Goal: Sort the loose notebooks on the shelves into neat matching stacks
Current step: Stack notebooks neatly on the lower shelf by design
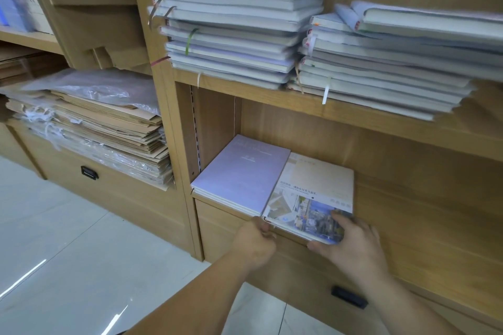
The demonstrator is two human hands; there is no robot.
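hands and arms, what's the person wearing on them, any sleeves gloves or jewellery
Nothing worn shows on them. The left hand and right hand are bare: no gloves, no rings that can be seen, and no watch or band. The left forearm and right forearm are uncovered down to the bottom edge of the picture, so no sleeve comes into view.

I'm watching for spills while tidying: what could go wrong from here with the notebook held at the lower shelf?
1. The picture-cover notebook juts past the lower shelf front, held at its near corners by the left hand and right hand; released there, it might tip off.
2. The right stack overhangs the upper shelf above the hands; a bump could bring notebooks down.
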